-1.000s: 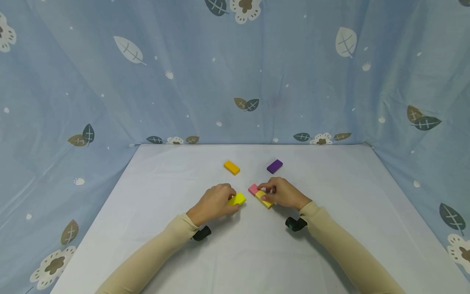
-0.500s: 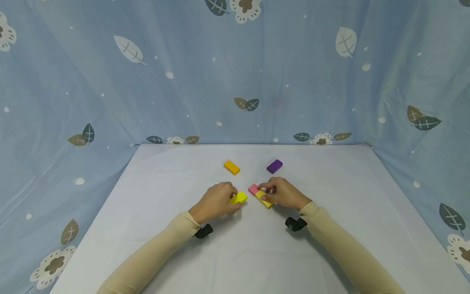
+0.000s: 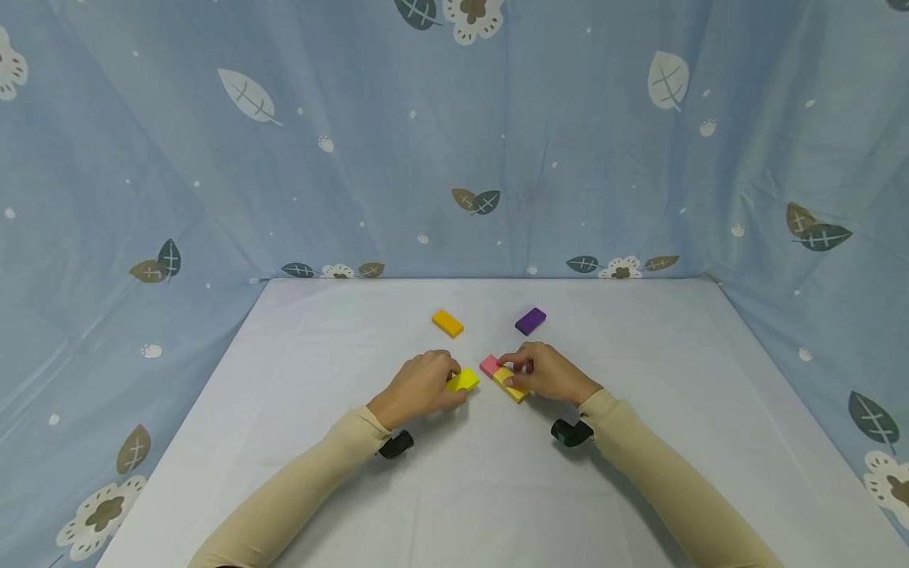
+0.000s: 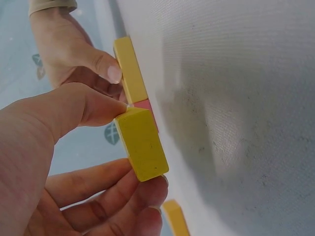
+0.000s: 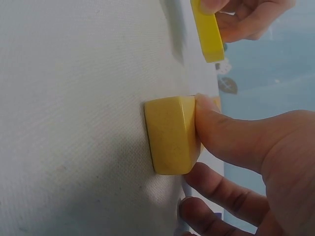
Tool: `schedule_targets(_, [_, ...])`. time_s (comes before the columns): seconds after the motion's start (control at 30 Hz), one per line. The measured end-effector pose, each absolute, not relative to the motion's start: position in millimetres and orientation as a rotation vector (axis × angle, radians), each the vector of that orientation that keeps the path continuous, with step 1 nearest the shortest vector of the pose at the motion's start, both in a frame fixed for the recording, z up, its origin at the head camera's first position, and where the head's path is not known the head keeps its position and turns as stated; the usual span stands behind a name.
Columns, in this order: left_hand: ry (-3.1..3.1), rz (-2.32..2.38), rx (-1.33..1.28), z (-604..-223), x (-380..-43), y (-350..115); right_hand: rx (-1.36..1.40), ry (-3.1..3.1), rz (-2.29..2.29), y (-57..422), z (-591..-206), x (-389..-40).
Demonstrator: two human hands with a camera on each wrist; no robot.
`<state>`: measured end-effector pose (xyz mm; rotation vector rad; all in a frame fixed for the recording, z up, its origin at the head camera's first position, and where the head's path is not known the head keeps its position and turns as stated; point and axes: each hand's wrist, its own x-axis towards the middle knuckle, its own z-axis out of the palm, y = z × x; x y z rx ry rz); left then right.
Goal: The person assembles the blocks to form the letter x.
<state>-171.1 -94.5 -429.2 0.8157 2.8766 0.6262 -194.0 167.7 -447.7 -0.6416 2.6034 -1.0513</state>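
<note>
Pinching the bright yellow block (image 4: pixel 142 145) above the bench (image 3: pixel 440 489) in our left hand (image 3: pixel 417 383), we grip the pale yellow block (image 5: pixel 167 137), at its three o'clock, in our right hand (image 3: pixel 555 376). A pink block (image 3: pixel 488 365) touches the pale one toward ten; the purple block (image 3: pixel 530 321) lies beyond.

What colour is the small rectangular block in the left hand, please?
Plain yellow; this small rectangular block shows best in the left wrist view.
</note>
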Motion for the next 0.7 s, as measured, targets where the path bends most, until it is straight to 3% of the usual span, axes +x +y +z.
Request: schedule_targets(0.7, [2.861, 0.618, 0.769, -432.0, -177.3, -88.9, -0.671, 2.605, -1.055, 168.1, -449.4, -195.7])
